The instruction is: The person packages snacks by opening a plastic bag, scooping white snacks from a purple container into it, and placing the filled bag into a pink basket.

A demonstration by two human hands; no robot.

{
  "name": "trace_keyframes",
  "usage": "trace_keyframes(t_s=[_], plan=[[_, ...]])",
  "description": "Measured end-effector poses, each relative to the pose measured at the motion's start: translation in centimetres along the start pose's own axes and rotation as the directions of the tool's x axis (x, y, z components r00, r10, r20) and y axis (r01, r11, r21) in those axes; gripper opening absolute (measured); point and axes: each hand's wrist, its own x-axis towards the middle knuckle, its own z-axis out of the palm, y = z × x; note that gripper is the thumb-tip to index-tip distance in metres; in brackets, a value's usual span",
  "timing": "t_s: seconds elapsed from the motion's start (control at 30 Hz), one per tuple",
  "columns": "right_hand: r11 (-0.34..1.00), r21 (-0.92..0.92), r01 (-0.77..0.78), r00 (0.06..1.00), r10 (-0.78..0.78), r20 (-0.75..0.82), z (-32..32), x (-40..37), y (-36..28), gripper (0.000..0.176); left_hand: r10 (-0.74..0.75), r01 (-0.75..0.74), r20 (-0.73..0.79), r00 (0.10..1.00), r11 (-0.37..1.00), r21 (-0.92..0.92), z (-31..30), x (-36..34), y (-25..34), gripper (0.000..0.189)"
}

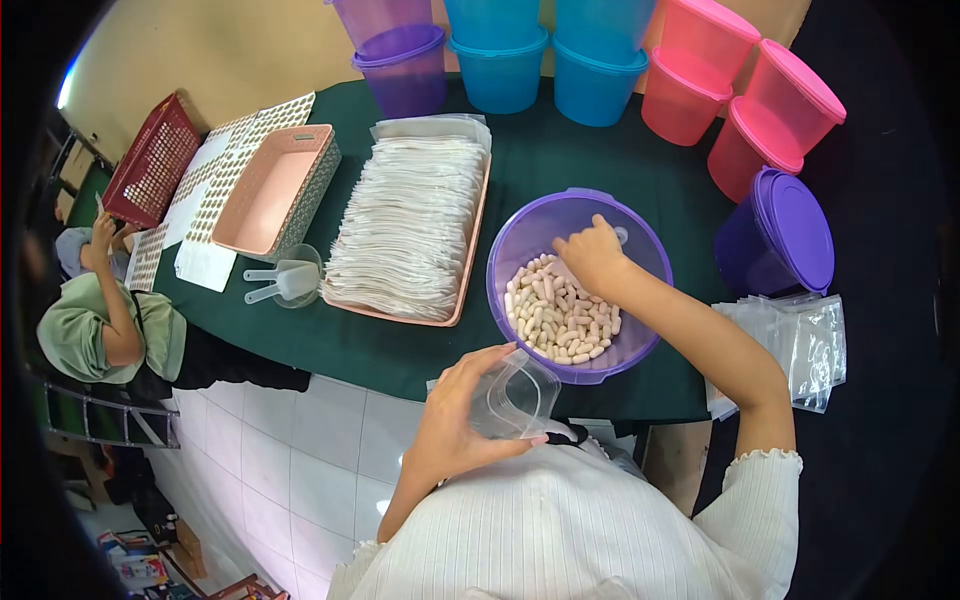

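A purple tub on the green table holds a heap of pale capsules. My right hand is inside the tub above the capsules, its index finger stretched out; the other fingers are curled and what they may hold is hidden. At the tub's near left edge, my left hand grips a clear plastic bag between thumb and fingers, and the bag's mouth stands open. To the left of the tub, a pink basket is packed with a long row of white packets.
Purple, blue and pink tubs stand along the back. A lidded purple tub and clear bags are at the right. An empty pink basket, scoops and label sheets lie left. Another person sits far left.
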Motion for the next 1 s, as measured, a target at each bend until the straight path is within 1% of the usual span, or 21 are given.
trace_keyframes(t_s=[0.03, 0.07, 0.1, 0.13, 0.17, 0.23, 0.27, 0.3, 0.37, 0.4, 0.43, 0.47, 0.5, 0.63, 0.7, 0.73, 0.8, 0.83, 0.9, 0.97, 1.0], plan=[[1.000, 0.000, 0.001, 1.000, -0.001, -0.003, 0.1, 0.2, -0.3, 0.041, 0.010, -0.010, 0.017, 1.000, 1.000, -0.001, 0.1, 0.1, 0.0, 0.077], [0.998, -0.048, -0.045, 0.984, 0.036, -0.177, 0.4, 0.5, -0.6, 0.030, 0.012, -0.012, 0.017, 1.000, 1.000, 0.001, 0.3, 0.1, 0.1, 0.077], [0.991, -0.087, -0.100, 0.936, 0.064, -0.347, 0.7, 0.9, -0.8, 0.020, 0.003, -0.002, 0.046, 0.999, 1.000, -0.017, 0.4, 0.2, 0.1, 0.077], [0.993, -0.118, -0.022, 0.938, -0.020, -0.347, 0.8, 1.3, -0.7, 0.020, -0.004, 0.006, 0.078, 0.997, 0.999, -0.034, 0.5, 0.3, 0.2, 0.077], [0.993, -0.111, -0.032, 0.937, -0.009, -0.349, 1.1, 1.6, -1.0, 0.020, 0.003, 0.000, 0.086, 0.996, 1.000, -0.031, 0.5, 0.4, 0.3, 0.077], [0.991, -0.133, 0.021, 0.948, -0.062, -0.313, 2.1, 2.1, -1.8, 0.019, 0.039, -0.037, 0.104, 0.994, 0.999, -0.020, 0.5, 0.6, 0.5, 0.078], [0.981, -0.192, 0.035, 0.926, -0.104, -0.362, 2.6, 2.1, -1.8, 0.020, 0.049, -0.047, 0.111, 0.993, 0.999, -0.017, 0.5, 0.7, 0.5, 0.078], [0.981, -0.192, 0.025, 0.926, -0.095, -0.366, 3.1, 2.5, -1.8, 0.020, 0.035, -0.032, 0.114, 0.993, 0.999, -0.024, 0.5, 0.7, 0.5, 0.078], [0.981, -0.190, -0.027, 0.951, -0.034, -0.309, 4.1, 3.5, -1.8, 0.020, 0.023, -0.019, 0.121, 0.992, 0.999, -0.032, 0.6, 0.9, 0.2, 0.078], [0.973, -0.224, -0.053, 0.981, 0.009, -0.194, 3.5, 3.1, -1.8, 0.020, 0.017, -0.013, 0.127, 0.992, 1.000, -0.025, 0.8, 0.9, 0.0, 0.080], [0.974, -0.221, -0.055, 0.982, 0.012, -0.190, 3.5, 3.3, -1.6, 0.020, 0.009, -0.006, 0.132, 0.991, 1.000, -0.021, 0.9, 1.0, -0.2, 0.081], [0.992, -0.118, -0.048, 0.999, 0.049, 0.007, 3.6, 3.7, -1.1, 0.021, 0.007, -0.004, 0.138, 0.990, 1.000, -0.024, 0.9, 1.0, -0.2, 0.081], [0.998, -0.016, -0.060, 0.976, 0.062, 0.207, 3.4, 3.8, -0.9, 0.022, 0.019, -0.015, 0.145, 0.989, 0.999, -0.029, 0.8, 1.1, -0.3, 0.084], [0.993, 0.093, -0.077, 0.982, 0.060, 0.176, 2.3, 2.3, -0.1, 0.019, -0.008, 0.016, 0.191, 0.982, 0.999, -0.040, 0.4, 1.4, -0.4, 0.090], [0.995, 0.103, 0.012, 0.949, -0.044, 0.313, 1.4, 1.7, 0.2, 0.033, -0.010, 0.018, 0.185, 0.983, 0.999, -0.044, 0.4, 1.6, -0.5, 0.091], [0.994, 0.108, 0.009, 0.948, -0.043, 0.315, 1.5, 1.8, 0.3, 0.033, -0.007, 0.016, 0.176, 0.984, 0.999, -0.049, 0.4, 1.7, -0.7, 0.092], [0.972, 0.232, 0.032, 0.833, -0.154, 0.531, 1.7, 2.2, 0.6, 0.044, 0.003, 0.007, 0.176, 0.984, 0.998, -0.055, 0.3, 1.7, -0.9, 0.093], [0.972, 0.235, 0.027, 0.833, -0.152, 0.532, 2.3, 2.6, 0.9, 0.044, 0.010, 0.001, 0.170, 0.985, 0.998, -0.062, 0.2, 1.8, -1.1, 0.094], [0.898, 0.440, -0.010, 0.773, -0.273, 0.573, 2.8, 3.1, 1.3, 0.048, 0.028, -0.017, 0.175, 0.984, 0.998, -0.061, 0.3, 1.9, -1.3, 0.095], [0.878, 0.479, -0.014, 0.796, -0.281, 0.537, 2.0, 2.7, 2.0, 0.048, 0.046, -0.036, 0.172, 0.984, 0.998, -0.060, 0.1, 1.9, -1.6, 0.097], [0.856, 0.517, -0.014, 0.818, -0.288, 0.499, 1.0, 2.2, 2.2, 0.049, 0.089, -0.064, 0.178, 0.980, 0.988, -0.143, -0.2, 1.9, -2.0, 0.100]])
